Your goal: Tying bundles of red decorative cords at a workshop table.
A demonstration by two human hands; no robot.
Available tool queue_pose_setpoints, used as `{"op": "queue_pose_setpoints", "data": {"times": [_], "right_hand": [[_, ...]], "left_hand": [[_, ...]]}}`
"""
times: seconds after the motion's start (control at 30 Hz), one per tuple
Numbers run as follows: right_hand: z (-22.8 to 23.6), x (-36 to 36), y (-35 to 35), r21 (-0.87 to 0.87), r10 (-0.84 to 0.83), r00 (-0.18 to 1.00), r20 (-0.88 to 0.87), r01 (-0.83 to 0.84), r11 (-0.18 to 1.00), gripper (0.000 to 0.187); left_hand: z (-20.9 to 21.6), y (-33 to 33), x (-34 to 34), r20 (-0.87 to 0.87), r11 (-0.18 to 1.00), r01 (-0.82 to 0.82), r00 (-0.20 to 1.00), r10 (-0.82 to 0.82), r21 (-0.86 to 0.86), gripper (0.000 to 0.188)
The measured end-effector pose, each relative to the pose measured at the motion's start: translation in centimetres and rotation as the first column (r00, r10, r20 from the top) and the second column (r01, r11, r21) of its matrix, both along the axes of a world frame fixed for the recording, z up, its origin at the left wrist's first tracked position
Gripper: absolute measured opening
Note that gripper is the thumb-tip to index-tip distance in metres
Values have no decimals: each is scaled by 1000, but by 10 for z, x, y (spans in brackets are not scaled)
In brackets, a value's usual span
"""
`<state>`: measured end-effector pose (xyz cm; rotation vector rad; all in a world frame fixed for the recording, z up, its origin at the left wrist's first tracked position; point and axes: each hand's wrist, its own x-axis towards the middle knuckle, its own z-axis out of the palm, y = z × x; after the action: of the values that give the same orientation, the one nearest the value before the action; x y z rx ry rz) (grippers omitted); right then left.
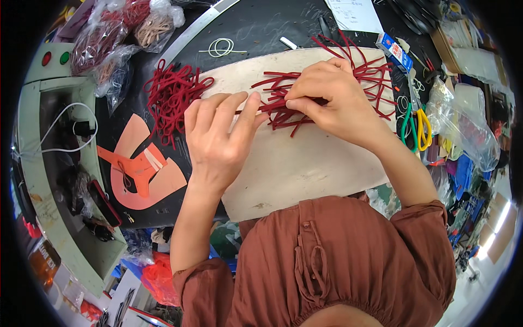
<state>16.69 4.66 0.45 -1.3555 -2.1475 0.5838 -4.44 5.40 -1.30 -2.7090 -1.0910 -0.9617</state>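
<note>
A spread bunch of dark red cords (373,82) lies on the pale board in front of me, its loose ends fanning out both ways. My right hand (339,101) is over the bunch, thumb and forefinger pinched on the cords. Just left of it my left hand (220,136) has its thumb and forefinger close together on a cord end, and a bit of red shows between its fingers. To the left of that hand sits a looped heap of dark red cords (171,98). The pinched tips are partly hidden by the fingers.
Orange cut pieces (144,174) lie on the black table at left. Green-handled scissors (407,128) and yellow-handled scissors (423,131) are at right, by a blue box (394,52). A white cord coil (220,48) and a paper sheet (355,15) lie at the back.
</note>
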Motion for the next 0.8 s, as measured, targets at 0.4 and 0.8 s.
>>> {"op": "queue_pose_setpoints", "data": {"times": [0.4, 0.8], "right_hand": [[34, 8, -17, 380, 180, 973, 143, -221, 898, 26], [23, -6, -40, 101, -44, 965, -257, 72, 992, 22]], "left_hand": [[31, -13, 4, 41, 983, -48, 998, 57, -179, 24], [27, -36, 3, 525, 122, 756, 319, 789, -643, 13]]}}
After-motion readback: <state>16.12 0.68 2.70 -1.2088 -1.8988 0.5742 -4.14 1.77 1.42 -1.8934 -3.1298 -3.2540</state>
